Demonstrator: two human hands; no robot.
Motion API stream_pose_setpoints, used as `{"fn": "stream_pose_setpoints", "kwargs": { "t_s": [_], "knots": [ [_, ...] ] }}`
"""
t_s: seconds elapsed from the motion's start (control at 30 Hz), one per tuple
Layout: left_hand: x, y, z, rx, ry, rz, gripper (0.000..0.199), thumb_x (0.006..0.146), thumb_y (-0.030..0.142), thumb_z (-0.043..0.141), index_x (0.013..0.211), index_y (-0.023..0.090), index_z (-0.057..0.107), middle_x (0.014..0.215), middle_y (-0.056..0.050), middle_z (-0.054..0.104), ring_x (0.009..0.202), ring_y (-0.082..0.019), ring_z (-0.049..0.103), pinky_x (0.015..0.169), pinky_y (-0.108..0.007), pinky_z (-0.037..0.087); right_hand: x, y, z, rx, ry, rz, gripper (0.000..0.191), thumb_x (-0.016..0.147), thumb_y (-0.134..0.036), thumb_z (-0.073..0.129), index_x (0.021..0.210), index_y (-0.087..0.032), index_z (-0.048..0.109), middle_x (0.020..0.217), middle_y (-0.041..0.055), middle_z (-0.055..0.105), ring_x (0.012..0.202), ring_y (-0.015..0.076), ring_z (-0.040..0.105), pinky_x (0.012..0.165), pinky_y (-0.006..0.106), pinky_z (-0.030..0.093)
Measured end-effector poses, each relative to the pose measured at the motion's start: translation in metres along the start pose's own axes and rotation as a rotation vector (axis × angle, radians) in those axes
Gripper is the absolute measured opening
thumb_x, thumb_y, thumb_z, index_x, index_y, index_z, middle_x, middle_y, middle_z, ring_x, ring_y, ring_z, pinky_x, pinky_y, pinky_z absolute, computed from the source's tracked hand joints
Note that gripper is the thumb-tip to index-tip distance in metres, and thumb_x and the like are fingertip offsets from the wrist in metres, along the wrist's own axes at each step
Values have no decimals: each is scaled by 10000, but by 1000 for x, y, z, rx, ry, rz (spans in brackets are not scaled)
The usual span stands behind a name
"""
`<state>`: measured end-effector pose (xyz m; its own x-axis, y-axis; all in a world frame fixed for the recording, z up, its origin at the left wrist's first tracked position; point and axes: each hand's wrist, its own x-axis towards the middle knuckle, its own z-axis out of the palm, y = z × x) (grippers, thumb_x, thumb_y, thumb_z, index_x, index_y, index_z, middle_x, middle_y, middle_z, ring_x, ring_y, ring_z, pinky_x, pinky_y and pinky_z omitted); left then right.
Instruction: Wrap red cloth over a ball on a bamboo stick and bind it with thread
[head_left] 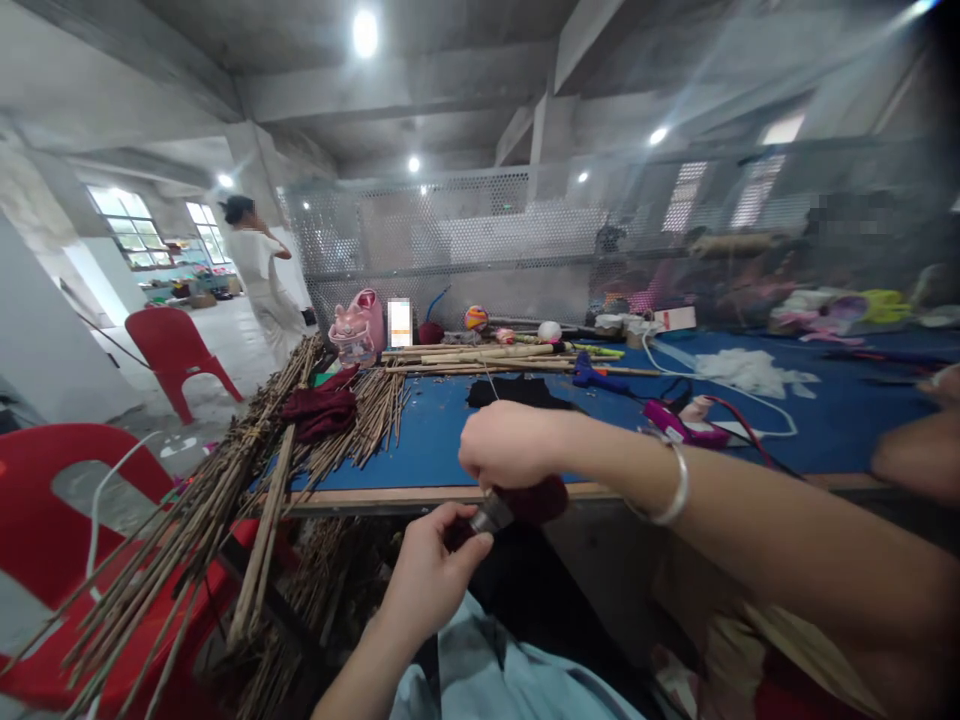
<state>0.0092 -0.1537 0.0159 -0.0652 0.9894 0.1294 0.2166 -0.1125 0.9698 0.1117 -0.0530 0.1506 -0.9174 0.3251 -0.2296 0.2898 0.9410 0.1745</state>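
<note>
At the table's front edge, my left hand [435, 560] pinches a small dark red piece with a silver-grey cylindrical part [493, 512] between thumb and fingers. My right hand [514, 445], with a pale bracelet on its wrist, is closed just above that part. A thin line, thread or wire, rises over its knuckles. What the right fingers grip is hidden. Below the right hand shows a dark red rounded bundle [540, 500], partly covered. Black cloth [517, 390] lies on the blue tabletop [435, 430] just beyond the hands.
Bundled sticks [247, 460] with dark red cloth [322, 410] lie at left across a red chair [45, 480]. A blue glue gun [596, 375], purple device [686, 422] and white cable occupy the right. Another person's hand [919, 450] is far right; someone in white stands back left.
</note>
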Motion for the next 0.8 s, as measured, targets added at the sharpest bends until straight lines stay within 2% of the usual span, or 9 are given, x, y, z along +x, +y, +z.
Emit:
{"fn": "stream_pose_setpoints", "kwargs": {
  "t_s": [0.07, 0.13, 0.27, 0.4, 0.5, 0.63, 0.8],
  "knots": [
    [3, -1, -2, 14, 84, 57, 209, 755, 244, 583, 935, 155, 641, 845, -45, 662, 765, -167, 562, 712, -260, 411, -12, -21, 5, -94, 104, 83, 83, 650, -119, 603, 661, -142, 682, 613, 82, 656, 597, 191, 608, 485, 243, 304],
    [4, 0, -4, -3, 160, 93, 219, 760, 259, 579, 946, 157, 633, 870, -49, 668, 786, -176, 575, 735, -270, 419, -26, -38, 18, -51, 204, 170, 112, 677, -88, 559, 692, -140, 658, 639, 85, 659, 592, 195, 619, 484, 249, 308],
    [2, -1, -2, -96, 241, 93, 265, 755, 304, 597, 962, 140, 621, 878, -70, 674, 784, -186, 590, 733, -275, 437, -44, -52, 58, 220, 449, 365, 180, 812, -135, 447, 808, -162, 625, 742, 66, 671, 635, 174, 621, 535, 248, 354],
    [2, -1, 3, -172, 204, 86, 241, 754, 296, 603, 934, 137, 621, 872, -71, 675, 780, -179, 592, 732, -264, 440, -45, -55, 91, 573, 652, 441, 253, 889, -209, 378, 809, -187, 616, 750, 35, 659, 697, 152, 599, 620, 235, 383],
    [4, -2, 6, -190, 196, 79, 224, 749, 282, 606, 915, 134, 624, 863, -70, 676, 783, -176, 595, 739, -262, 440, -37, -62, 102, 713, 723, 473, 249, 887, -228, 392, 770, -182, 606, 719, 31, 641, 677, 153, 571, 613, 237, 376],
    [5, -5, 6, -146, 218, 96, 214, 752, 263, 600, 920, 133, 618, 863, -66, 672, 786, -172, 591, 748, -265, 440, -31, -70, 106, 829, 771, 430, 236, 876, -224, 415, 745, -171, 604, 723, 31, 630, 664, 145, 551, 608, 234, 366],
    [3, -5, 4, -202, 182, 43, 256, 748, 289, 613, 955, 138, 603, 846, -57, 654, 759, -151, 582, 707, -246, 443, -35, -66, 114, 1061, 862, 451, 241, 863, -274, 444, 699, -167, 584, 614, -3, 551, 589, 124, 488, 560, 216, 369]
  ]
}}
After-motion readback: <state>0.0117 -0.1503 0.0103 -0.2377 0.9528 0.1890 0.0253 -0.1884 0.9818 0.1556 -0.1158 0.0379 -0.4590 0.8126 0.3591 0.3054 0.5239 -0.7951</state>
